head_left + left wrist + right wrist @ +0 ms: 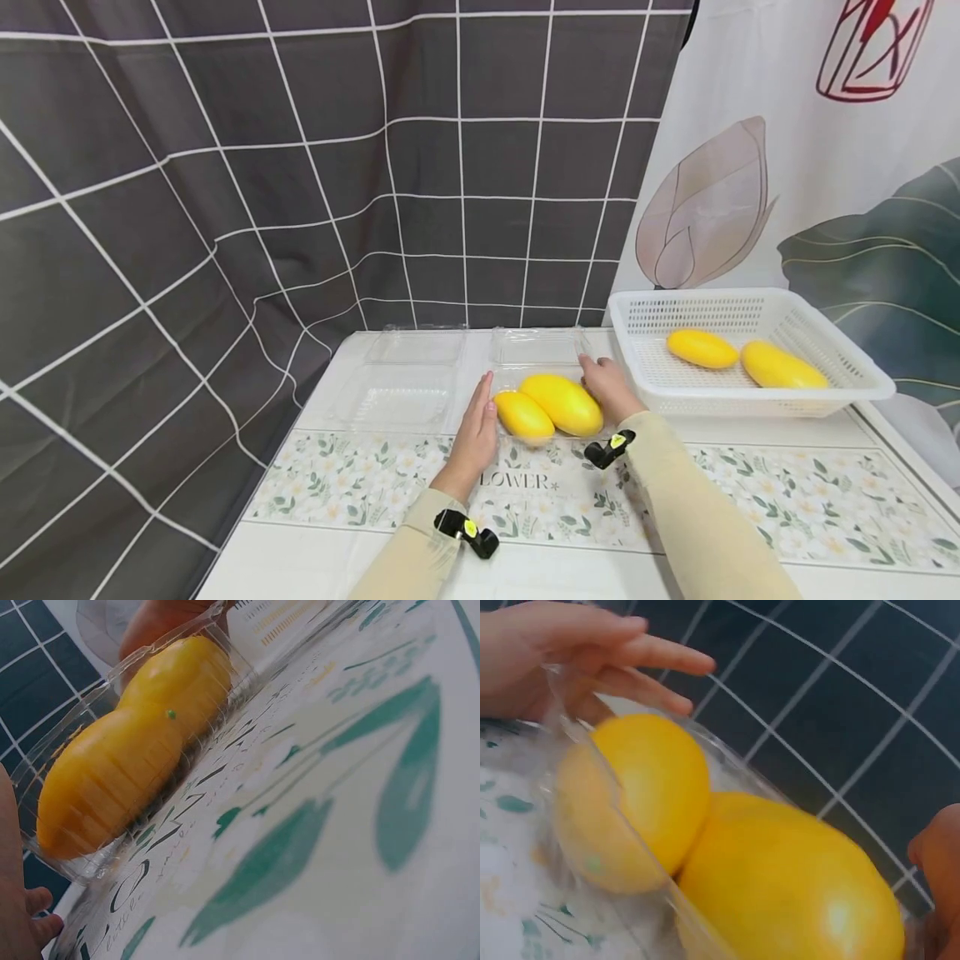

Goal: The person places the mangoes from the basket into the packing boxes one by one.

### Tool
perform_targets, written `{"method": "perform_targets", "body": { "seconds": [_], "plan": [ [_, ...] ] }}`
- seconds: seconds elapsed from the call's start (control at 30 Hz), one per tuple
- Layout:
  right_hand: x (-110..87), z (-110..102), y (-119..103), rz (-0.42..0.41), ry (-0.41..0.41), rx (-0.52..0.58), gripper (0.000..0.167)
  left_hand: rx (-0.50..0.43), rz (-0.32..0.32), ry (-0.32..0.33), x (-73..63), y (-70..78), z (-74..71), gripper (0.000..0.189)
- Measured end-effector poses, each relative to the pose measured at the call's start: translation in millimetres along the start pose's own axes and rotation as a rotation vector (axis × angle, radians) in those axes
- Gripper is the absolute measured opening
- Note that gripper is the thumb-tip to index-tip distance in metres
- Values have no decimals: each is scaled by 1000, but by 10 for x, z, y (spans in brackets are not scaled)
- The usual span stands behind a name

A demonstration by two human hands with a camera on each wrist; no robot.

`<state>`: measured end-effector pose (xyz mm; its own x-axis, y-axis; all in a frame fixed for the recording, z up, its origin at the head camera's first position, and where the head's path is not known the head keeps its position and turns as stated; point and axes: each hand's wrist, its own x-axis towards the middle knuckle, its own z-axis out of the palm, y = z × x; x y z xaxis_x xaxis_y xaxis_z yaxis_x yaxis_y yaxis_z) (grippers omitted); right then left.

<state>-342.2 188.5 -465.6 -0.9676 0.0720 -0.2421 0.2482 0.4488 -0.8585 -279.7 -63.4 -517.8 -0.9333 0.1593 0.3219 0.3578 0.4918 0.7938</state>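
Two yellow mangoes (561,405) lie side by side in the base of a clear plastic clamshell box (536,377), whose lid (538,345) is folded back behind it. My left hand (476,433) rests along the box's left side, fingers fairly straight; the left wrist view catches only part of it at the edge. At the right rear corner, my right hand (609,387) has bent fingers and seems to pinch the rim near the lid. The right wrist view shows the left hand (592,660) beside the smaller mango (641,802).
A second clear clamshell box (405,392) stands open on the left, holding nothing. On the right, a white perforated basket (750,398) contains two more mangoes (780,365). A floral runner (345,479) crosses the white table; a dark gridded curtain (495,158) hangs behind.
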Motion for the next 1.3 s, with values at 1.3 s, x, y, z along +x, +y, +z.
{"method": "perform_targets", "body": {
  "seconds": [1.3],
  "plan": [
    [154, 113, 526, -391, -89, 722, 65, -74, -51, 12, -27, -9, 8, 56]
  ]
}}
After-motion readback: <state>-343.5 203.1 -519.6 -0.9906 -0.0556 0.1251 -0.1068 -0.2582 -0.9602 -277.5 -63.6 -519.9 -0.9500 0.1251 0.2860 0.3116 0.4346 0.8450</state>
